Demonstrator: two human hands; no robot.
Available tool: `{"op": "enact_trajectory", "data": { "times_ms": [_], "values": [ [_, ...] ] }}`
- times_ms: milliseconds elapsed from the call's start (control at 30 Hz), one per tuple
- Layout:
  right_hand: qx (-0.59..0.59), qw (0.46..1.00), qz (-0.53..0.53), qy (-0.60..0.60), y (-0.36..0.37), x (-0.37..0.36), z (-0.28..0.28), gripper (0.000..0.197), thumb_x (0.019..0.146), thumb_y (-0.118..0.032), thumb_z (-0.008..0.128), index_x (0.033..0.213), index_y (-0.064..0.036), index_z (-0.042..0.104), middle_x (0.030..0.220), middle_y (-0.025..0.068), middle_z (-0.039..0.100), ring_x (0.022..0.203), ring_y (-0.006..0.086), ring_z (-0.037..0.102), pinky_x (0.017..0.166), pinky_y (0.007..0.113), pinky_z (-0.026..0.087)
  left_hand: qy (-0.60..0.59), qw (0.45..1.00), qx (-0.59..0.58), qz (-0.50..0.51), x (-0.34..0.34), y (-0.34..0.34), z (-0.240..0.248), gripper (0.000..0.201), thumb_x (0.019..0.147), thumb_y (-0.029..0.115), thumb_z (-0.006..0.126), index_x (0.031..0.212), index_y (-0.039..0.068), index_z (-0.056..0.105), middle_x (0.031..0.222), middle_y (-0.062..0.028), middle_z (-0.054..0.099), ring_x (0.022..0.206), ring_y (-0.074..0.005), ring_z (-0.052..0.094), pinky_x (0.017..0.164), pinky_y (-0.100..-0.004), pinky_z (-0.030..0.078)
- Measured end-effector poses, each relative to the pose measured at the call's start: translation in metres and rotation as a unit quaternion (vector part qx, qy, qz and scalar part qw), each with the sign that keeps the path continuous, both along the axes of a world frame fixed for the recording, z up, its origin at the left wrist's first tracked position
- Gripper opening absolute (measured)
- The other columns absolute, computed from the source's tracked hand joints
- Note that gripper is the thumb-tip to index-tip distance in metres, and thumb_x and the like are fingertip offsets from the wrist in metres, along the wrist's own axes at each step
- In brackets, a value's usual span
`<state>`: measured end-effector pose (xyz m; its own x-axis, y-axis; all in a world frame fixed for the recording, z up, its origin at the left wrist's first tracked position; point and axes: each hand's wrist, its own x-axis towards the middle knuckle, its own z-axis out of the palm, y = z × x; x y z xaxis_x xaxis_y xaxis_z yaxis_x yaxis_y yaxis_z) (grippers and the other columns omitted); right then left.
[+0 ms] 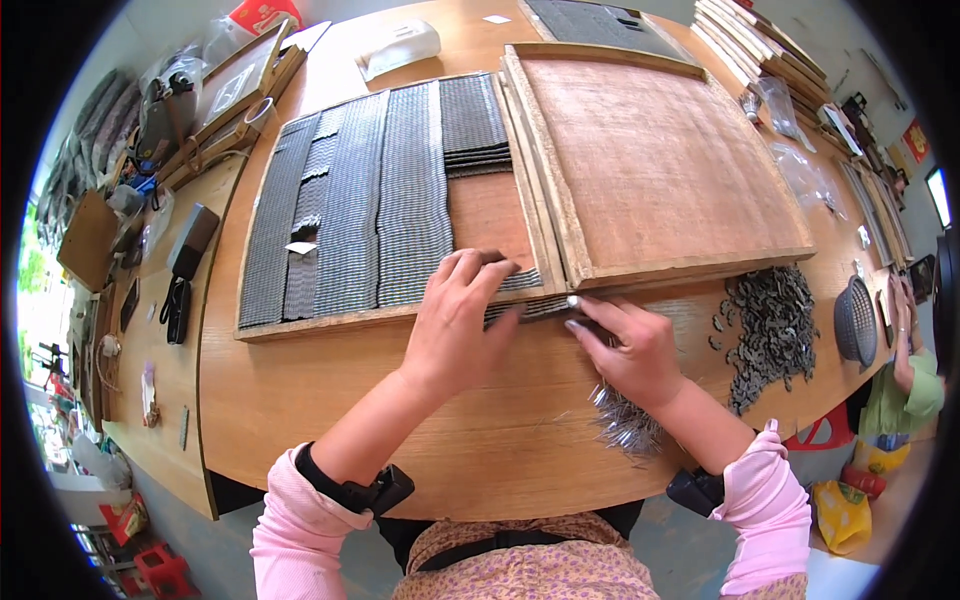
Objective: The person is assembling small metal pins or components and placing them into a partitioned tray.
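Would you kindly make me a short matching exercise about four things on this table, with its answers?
1. dark ridged strip
2. thin silvery pieces
3. mesh basket
4. right-hand tray

A. shiny, in a loose heap
B. reddish-brown surface in a wooden frame
C. between the left hand and right hand
D. grey, right of the dark loose pieces

Pairs: 1-C, 2-A, 3-D, 4-B

On the surface (pixel 310 400) before me, a tray (pixel 330 323) of strips (pixel 345 200) lies left of a second tray (pixel 660 160); loose pieces (pixel 772 325) lie right of my hands (pixel 640 350).
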<state>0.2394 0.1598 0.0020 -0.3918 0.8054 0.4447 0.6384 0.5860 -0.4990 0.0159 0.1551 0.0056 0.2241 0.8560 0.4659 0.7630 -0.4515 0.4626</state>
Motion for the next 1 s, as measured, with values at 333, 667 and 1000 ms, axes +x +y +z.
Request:
{"op": "enact_trajectory", "data": {
  "times_ms": [333,667,1000],
  "values": [
    [-0.110,0.965,-0.231,0.058,-0.032,0.138,0.023,0.019,0.080,0.001,0.070,0.098,-0.0006,0.072,0.094,0.0147,0.073,0.082,0.0252,0.071,0.073,0.032,0.055,-0.071,0.966,-0.247,-0.040,-0.004,0.040,0.013,0.023,0.088,0.011,0.063,0.107,0.000,0.066,0.098,-0.0164,0.069,0.094,-0.0330,0.065,0.086,-0.0385,0.051],
    [-0.004,0.982,-0.154,-0.111,-0.031,0.147,0.013,0.017,0.073,-0.003,0.073,0.090,-0.0031,0.070,0.089,0.0117,0.071,0.078,0.0274,0.066,0.073,0.035,0.052,-0.170,0.975,-0.097,0.104,-0.003,-0.014,0.038,0.010,0.088,0.004,0.063,0.097,-0.001,0.061,0.077,-0.0096,0.065,0.059,-0.0135,0.059,0.056,-0.0267,0.047],
    [-0.329,0.893,0.060,0.302,-0.102,0.026,0.028,0.023,0.074,0.010,0.076,0.095,0.0010,0.070,0.089,0.0100,0.072,0.080,0.0144,0.068,0.072,0.026,0.055,-0.428,0.776,-0.462,-0.031,0.019,-0.141,0.026,0.012,0.094,0.007,0.064,0.103,-0.001,0.061,0.084,-0.0026,0.068,0.069,-0.0042,0.060,0.061,-0.0208,0.049]
  ]
}}
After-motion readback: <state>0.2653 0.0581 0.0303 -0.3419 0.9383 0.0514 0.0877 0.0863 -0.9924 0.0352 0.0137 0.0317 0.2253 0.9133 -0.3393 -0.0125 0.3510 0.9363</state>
